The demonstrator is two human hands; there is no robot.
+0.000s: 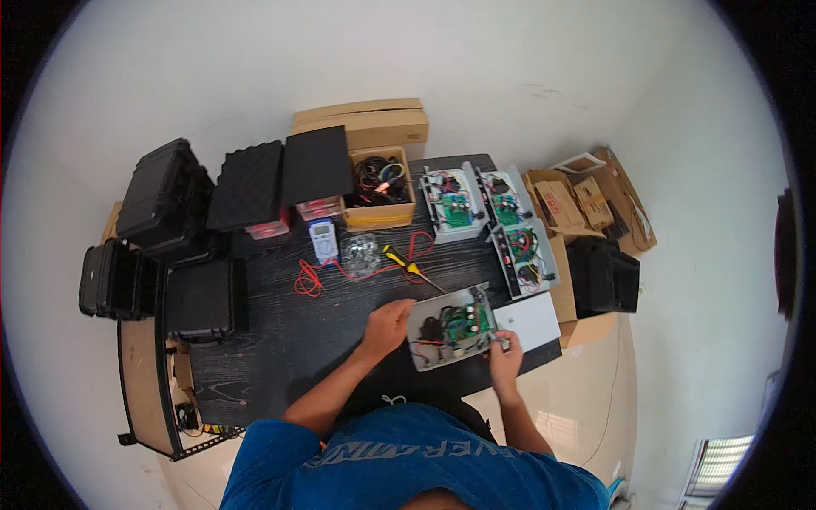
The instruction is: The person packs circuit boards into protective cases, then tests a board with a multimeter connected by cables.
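A shallow grey metal case (425, 359) is held tilted over the near edge of the table. Inside it are a green circuit board (466, 321), a round black part and several red and black wires. My left hand (388, 330) grips the case at its upper left edge. At the lower right edge my right hand (506, 353) has its fingers closed on the same case. A screwdriver (398, 256) with a yellow and black handle lies just beyond the case. Next to it are a clear bag of small parts (361, 253) and a blue and white multimeter (323, 240) with red leads.
Similar opened cases (450, 200) with boards stand at the back right. A white flat panel (529, 321) lies by my right hand. Black hard cases (204, 293) crowd the left, and a carton of cables (380, 212) stands at the back. More cardboard boxes (565, 204) are beyond the table's right side.
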